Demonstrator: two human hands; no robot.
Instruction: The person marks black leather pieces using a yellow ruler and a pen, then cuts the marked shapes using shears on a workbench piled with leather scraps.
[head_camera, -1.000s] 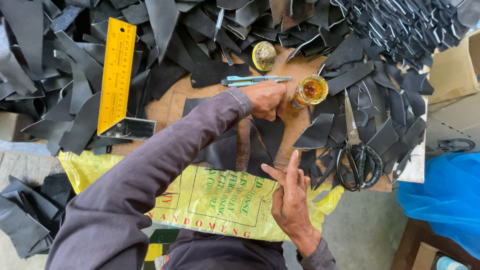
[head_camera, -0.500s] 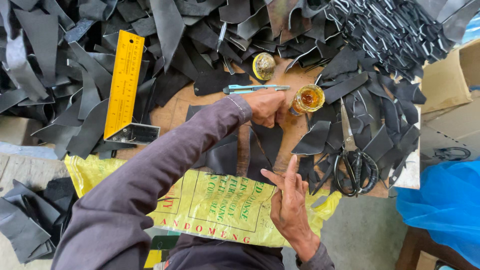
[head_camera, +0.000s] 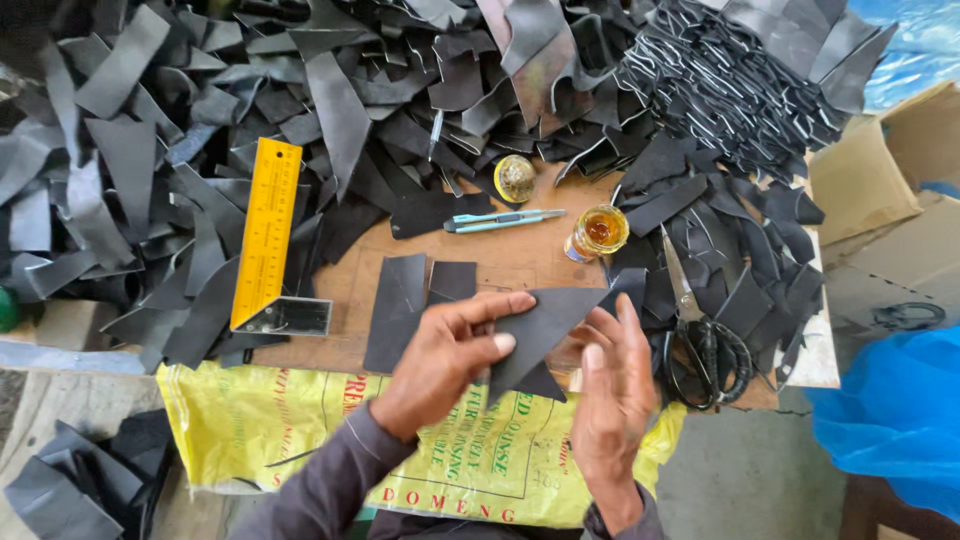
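Both hands are holding a black triangular leather piece (head_camera: 540, 335) above the wooden table (head_camera: 520, 265): the left hand (head_camera: 450, 360) is pinching its edge, the right hand (head_camera: 612, 385) is supporting it. Scissors (head_camera: 700, 340) are lying just beside the right hand.

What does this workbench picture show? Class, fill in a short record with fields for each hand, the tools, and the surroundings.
Left hand: the left hand pinches a black triangular piece by its edge.
Right hand: the right hand supports the same piece from the other side.
Tools: yellow square ruler, light blue utility knife, black scissors.
Containers: open jar of amber liquid, its round lid apart.
Surroundings: heap of black offcuts; yellow sack over the bench edge.
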